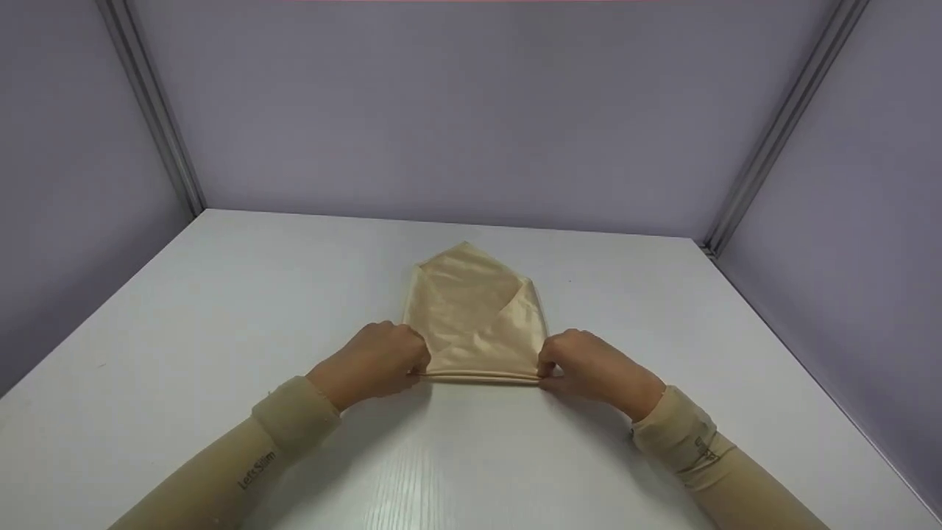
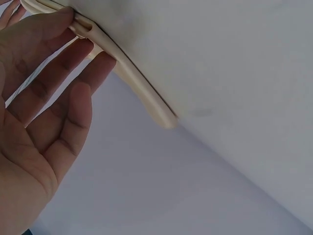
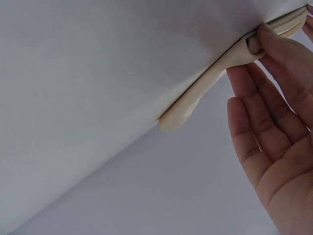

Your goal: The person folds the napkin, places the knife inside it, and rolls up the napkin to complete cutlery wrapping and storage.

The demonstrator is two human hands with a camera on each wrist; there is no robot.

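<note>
A beige cloth (image 1: 475,316), folded to a point at its far end, lies flat on the white table (image 1: 221,309). Its near edge is rolled into a thin band. My left hand (image 1: 419,368) pinches the left end of that band, and my right hand (image 1: 546,372) pinches the right end. In the left wrist view, thumb and forefinger of the left hand (image 2: 80,27) nip the cloth (image 2: 142,90) while the other fingers stay straight. The right wrist view shows the right hand (image 3: 257,41) gripping the cloth (image 3: 195,98) the same way. Both arms wear beige sleeves.
Grey-lilac partition walls close the table on three sides, with metal posts (image 1: 158,110) (image 1: 780,125) at the back corners. The table's right edge (image 1: 846,412) runs diagonally toward me. Bare white tabletop surrounds the cloth.
</note>
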